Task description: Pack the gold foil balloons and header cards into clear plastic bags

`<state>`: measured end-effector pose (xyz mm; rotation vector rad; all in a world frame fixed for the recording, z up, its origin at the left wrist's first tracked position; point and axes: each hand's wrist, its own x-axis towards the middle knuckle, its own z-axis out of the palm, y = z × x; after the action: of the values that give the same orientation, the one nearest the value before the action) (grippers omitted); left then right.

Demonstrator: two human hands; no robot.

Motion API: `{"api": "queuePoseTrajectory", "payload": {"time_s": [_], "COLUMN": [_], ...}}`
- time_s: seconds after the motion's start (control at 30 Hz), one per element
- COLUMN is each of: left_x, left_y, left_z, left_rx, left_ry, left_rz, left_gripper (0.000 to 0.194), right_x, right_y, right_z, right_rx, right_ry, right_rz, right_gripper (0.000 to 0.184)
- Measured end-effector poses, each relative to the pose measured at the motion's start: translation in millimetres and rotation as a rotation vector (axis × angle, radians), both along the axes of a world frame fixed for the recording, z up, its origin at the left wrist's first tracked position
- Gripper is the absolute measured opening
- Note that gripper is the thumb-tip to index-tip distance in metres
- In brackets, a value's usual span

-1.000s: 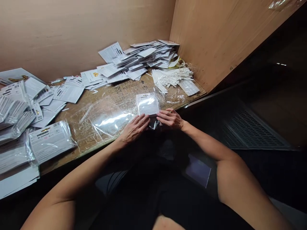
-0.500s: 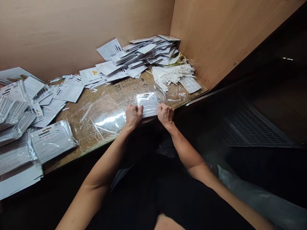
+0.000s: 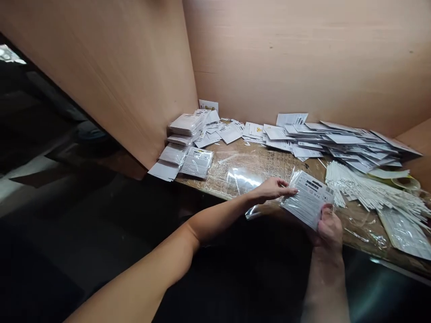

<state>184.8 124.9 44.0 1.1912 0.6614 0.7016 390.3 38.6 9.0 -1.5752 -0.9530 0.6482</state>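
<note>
Raised from the table and carried rightward, the plastic-wrapped card packet (image 3: 308, 199) now tilts at the table's front edge. Head view: left hand (image 3: 273, 189), arm stretched across the body, wrist nearly straight, fingers extended against the packet's left edge. Right hand (image 3: 329, 229), forearm rising from below, cups the packet's lower edge, thumb on its front. Hands apart, packet between them, above the table (image 3: 215, 185). Left of packet: clear plastic sheet (image 3: 244, 180), stacked packets (image 3: 182, 143). Behind packet: heap of cards (image 3: 350, 144). Right of packet: white sticks (image 3: 372, 193).
</note>
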Motion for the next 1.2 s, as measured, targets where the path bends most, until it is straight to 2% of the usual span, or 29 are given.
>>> {"api": "queuePoseTrajectory", "payload": {"time_s": [0.07,0.17,0.23,0.27,0.3,0.37,0.43,0.5,0.53,0.57,0.6,0.67,0.73,0.8,0.83,0.9,0.97,1.0,1.07,1.13,1.2], "left_x": [-25,-62,-96,-119,-145,-206,-272,-329,-352,-370,-383,-396,-393,-376,-362,-321,-266,-236,-176,-126,-93], "left_y": [-8,-14,-6,3,16,49,86,119,133,146,159,179,192,195,192,181,168,163,158,159,163], "left_z": [3.7,7.0,14.6,22.5,33.9,66.2,104.2,135.1,144.0,147.6,146.2,132.0,113.0,98.7,94.2,87.5,77.9,70.5,50.5,27.4,6.7], "left_rx": [0.032,0.002,0.048,0.091,0.15,0.291,0.437,0.491,0.553,0.722,0.84,0.816,0.614,0.546,0.605,0.832,0.972,0.973,0.85,0.76,0.582], "left_ry": [-0.011,-0.047,-0.06,-0.045,0.003,0.25,0.649,0.758,0.822,0.975,1.079,1.268,1.415,1.487,1.47,1.308,1.027,0.864,0.572,0.489,0.391], "left_rz": [0.041,0.225,0.366,0.426,0.492,0.646,0.851,0.935,0.96,0.993,0.937,0.731,0.585,0.63,0.699,0.771,0.683,0.648,0.68,0.731,0.843], "left_gripper": [0.062,0.063,0.06,0.059,0.057,0.055,0.06,0.059,0.057,0.064,0.074,0.098,0.127,0.142,0.141,0.124,0.103,0.091,0.063,0.059,0.057], "right_x": [-38,-89,-108,-114,-117,-122,-128,-135,-139,-141,-143,-143,-138,-133,-132,-139,-153,-161,-172,-169,-152], "right_y": [4,23,35,38,40,37,31,25,23,22,21,23,28,34,37,43,51,56,68,87,114], "right_z": [7.9,16.6,17.5,16.1,13.6,5.6,-4.1,-11.9,-14.0,-14.8,-14.5,-11.7,-9.4,-9.4,-10.4,-12.9,-13.9,-13.0,-6.6,7.2,27.5], "right_rx": [0.084,0.168,0.117,0.066,0.013,-0.071,-0.112,-0.144,-0.156,-0.164,-0.169,-0.166,-0.164,-0.171,-0.179,-0.201,-0.233,-0.243,-0.23,-0.178,-0.107], "right_ry": [0.123,0.185,0.058,-0.076,-0.253,-0.649,-0.956,-1.114,-1.155,-1.181,-1.198,-1.214,-1.214,-1.207,-1.202,-1.193,-1.188,-1.188,-1.189,-1.164,-1.084], "right_rz": [-0.009,0.083,0.235,0.322,0.407,0.534,0.564,0.559,0.551,0.543,0.538,0.542,0.548,0.544,0.539,0.531,0.528,0.533,0.523,0.468,0.411], "right_gripper": [0.067,0.063,0.064,0.064,0.062,0.053,0.046,0.044,0.045,0.046,0.046,0.048,0.049,0.049,0.05,0.051,0.055,0.057,0.056,0.051,0.044]}}
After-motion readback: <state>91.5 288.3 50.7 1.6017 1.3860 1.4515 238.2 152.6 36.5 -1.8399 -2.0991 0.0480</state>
